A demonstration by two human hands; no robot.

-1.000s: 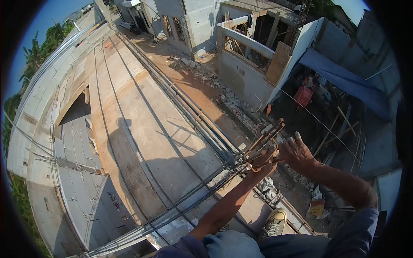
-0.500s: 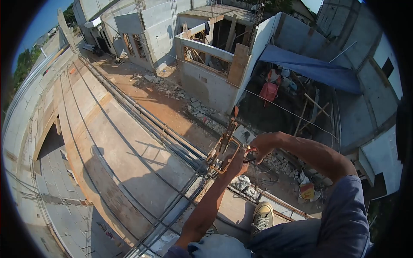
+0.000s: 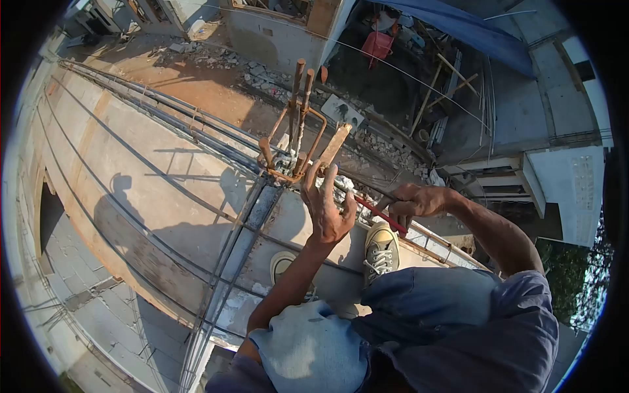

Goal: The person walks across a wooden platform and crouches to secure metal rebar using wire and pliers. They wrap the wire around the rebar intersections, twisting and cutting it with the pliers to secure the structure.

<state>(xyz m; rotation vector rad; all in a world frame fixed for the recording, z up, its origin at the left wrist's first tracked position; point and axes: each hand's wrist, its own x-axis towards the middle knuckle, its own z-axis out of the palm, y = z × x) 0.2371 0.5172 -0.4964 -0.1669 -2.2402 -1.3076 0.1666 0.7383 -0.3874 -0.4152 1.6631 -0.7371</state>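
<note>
My left hand [image 3: 327, 213] is raised beside the rusty rebar column cage [image 3: 300, 141], its fingers apart and holding nothing I can see. My right hand [image 3: 422, 202] is closed on a tool with a red handle [image 3: 383, 215], which looks like pincers. Its head points left toward my left hand, and the jaws are hard to make out. Behind my left fingers a short wood piece [image 3: 337, 143] stands tilted against the cage. Rusty square stirrups surround the upright bars, with pale concrete at their base.
Long steel bars [image 3: 232, 262] run along the plywood formwork [image 3: 157, 170] on the left. My shoes [image 3: 381, 252] stand on a narrow ledge beside a drop. Below are rubble [image 3: 262, 75], a red wheelbarrow [image 3: 377, 46] and a blue tarp [image 3: 465, 29]. A thin line crosses above the yard.
My view has tilted down. My hands, formerly close together at the cage, have moved apart. My left hand has opened, and more of the red-handled pincers shows in my right hand.
</note>
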